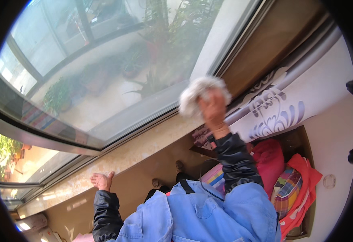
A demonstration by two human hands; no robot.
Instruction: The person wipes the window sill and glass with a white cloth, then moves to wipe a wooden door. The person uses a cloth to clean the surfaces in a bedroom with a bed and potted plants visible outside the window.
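Note:
My right hand (214, 110) is closed on a fluffy white cleaning cloth or duster (191, 96), whose exact kind cannot be told. It is at the lower right corner of a large window pane (128, 75), beside the dark frame. My left hand (101, 181) rests with spread fingers on the edge of the marble-look windowsill (146, 142) and holds nothing. Potted plants show through the hazy glass.
A patterned curtain (273, 112) hangs at the right. Below it, a brown-edged container or furniture piece (311, 193) holds red fabric and a plaid item (288, 192). White boxes (34, 227) stand at the lower left.

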